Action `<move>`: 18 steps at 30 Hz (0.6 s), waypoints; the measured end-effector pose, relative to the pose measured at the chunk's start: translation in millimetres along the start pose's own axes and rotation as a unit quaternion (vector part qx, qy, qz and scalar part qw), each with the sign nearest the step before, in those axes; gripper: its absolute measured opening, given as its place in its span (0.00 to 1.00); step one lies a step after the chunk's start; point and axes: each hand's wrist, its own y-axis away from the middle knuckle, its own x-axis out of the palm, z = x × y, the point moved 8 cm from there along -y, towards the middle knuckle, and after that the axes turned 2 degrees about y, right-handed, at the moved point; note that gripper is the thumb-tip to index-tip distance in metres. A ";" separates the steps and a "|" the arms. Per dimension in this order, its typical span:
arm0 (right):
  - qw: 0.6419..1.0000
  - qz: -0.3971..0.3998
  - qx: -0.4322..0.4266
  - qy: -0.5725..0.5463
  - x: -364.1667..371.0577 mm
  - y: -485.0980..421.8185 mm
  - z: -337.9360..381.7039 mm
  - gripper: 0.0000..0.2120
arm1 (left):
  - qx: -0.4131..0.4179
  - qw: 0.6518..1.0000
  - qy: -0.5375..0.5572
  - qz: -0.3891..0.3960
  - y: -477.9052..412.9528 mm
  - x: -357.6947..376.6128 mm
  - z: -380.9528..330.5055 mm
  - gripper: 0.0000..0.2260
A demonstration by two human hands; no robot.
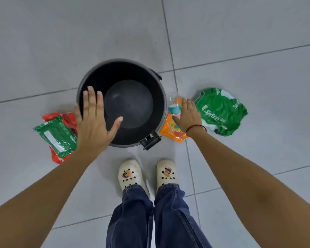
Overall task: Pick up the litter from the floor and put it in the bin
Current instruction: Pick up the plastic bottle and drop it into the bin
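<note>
Your left hand (93, 120) is spread flat, fingers apart and palm down, left of centre in the frame, overlapping the left rim of the black bin (82, 83) and holding nothing. The bin stands at the middle of the frame on the grey tiled floor (240, 33), and you can see its dark bottom with no litter in it.

Just to the lower left of that hand lies a green packet (56, 136) on top of a red wrapper (69, 118); both are beside the bin, and your wrist partly covers their right edge.

Your right hand (189, 118) is right of centre, fingers loosely extended and released, gripping nothing. It hangs over an orange packet (168, 129) that lies against the bin's right side, and a clear plastic bottle with a teal label (174, 108) sits just left of your fingers. Whether the palm touches the packet cannot be told. Immediately right of this hand lies a crumpled green bag (222, 111).

Your white clogs (130, 173) stand at lower centre, just below the bin.
</note>
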 end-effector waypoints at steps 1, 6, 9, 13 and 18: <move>1.000 0.007 0.017 -0.025 13.2 -9.5 -1.0 0.38 | -0.011 1.000 -0.002 -0.003 0.5 7.9 1.6 0.37; 0.989 0.011 0.094 -0.115 47.3 -47.4 -4.4 0.38 | -0.006 0.999 -0.026 -0.028 -0.8 25.6 3.4 0.37; 0.987 0.020 0.122 -0.103 60.1 -56.2 -7.8 0.36 | -0.001 0.999 -0.044 -0.027 -2.0 28.3 3.8 0.38; 0.978 0.008 0.160 -0.133 63.1 -52.7 -10.8 0.27 | -0.002 0.999 -0.048 -0.025 -2.0 27.4 3.7 0.37; 0.855 -0.212 0.229 -0.414 -14.9 -17.6 -23.3 0.29 | -0.051 0.997 0.023 -0.061 -13.8 11.4 18.5 0.36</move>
